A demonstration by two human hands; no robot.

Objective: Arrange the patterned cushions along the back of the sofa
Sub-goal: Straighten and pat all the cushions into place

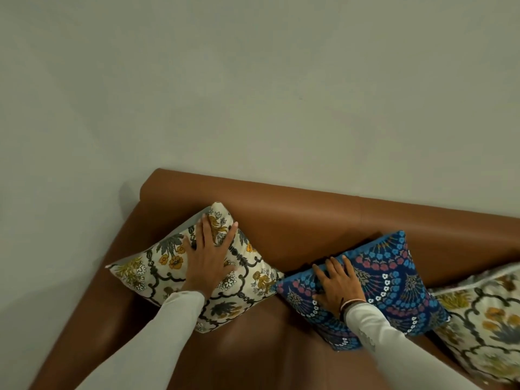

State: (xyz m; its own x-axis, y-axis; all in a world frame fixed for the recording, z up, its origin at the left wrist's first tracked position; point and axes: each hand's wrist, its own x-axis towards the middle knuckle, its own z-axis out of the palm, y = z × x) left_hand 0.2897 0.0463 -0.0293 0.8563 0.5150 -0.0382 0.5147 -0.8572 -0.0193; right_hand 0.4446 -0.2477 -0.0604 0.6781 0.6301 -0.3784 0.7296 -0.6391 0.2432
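Note:
A cream floral cushion [157,268] leans in the left corner of the brown leather sofa [309,218], against its backrest. My left hand [208,263] lies flat on its face, fingers spread. To its right a dark blue patterned cushion [394,277] leans against the backrest. My right hand [334,285] presses on its left part, fingers spread and slightly curled over the top edge. A second cream floral cushion [489,319] stands at the right edge, touching the blue one.
A plain pale wall [253,80] rises directly behind the sofa. The sofa's left armrest [92,305] runs down the left side. Bare brown seat [253,347] shows between my two sleeves.

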